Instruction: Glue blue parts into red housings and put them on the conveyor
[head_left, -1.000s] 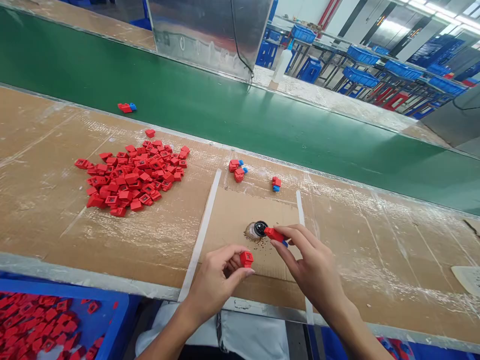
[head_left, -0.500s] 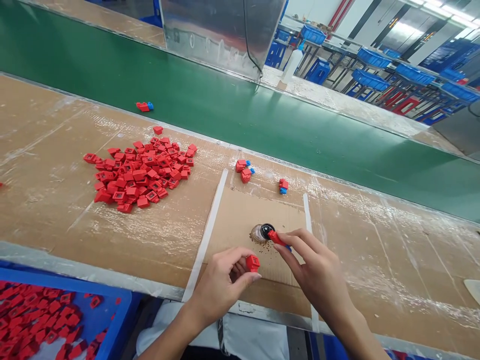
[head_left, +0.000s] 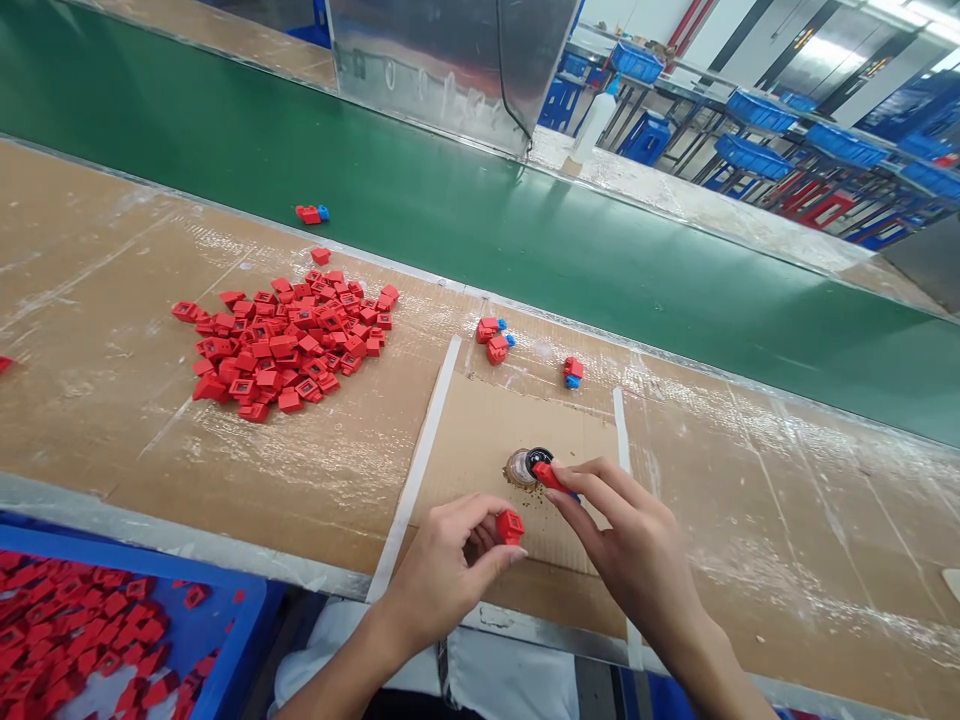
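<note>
My left hand (head_left: 457,560) pinches a small red plastic block (head_left: 510,527) between thumb and fingers, its hollow end facing up. In my right hand (head_left: 626,515) is a red plastic piece (head_left: 551,476) with a bit of blue at its rear, held by the fingertips. The front of that piece is at a small round black-rimmed cup (head_left: 538,459); whether it touches cannot be made out. Beside the cup is a clear round base (head_left: 517,468) with brown specks around it, on a cardboard sheet (head_left: 480,420).
A heap of red blocks (head_left: 289,345) lies on the left. Several red-and-blue pieces (head_left: 496,347) sit beyond the cardboard, another (head_left: 312,214) on the green belt (head_left: 420,210). A blue bin (head_left: 251,600) of red parts stands lower left. White tape strips (head_left: 424,450) flank the cardboard.
The view has shifted slightly. The red-and-blue piece on the belt has moved a little to the right. Both hands keep nearly the same pose and hold the same pieces.
</note>
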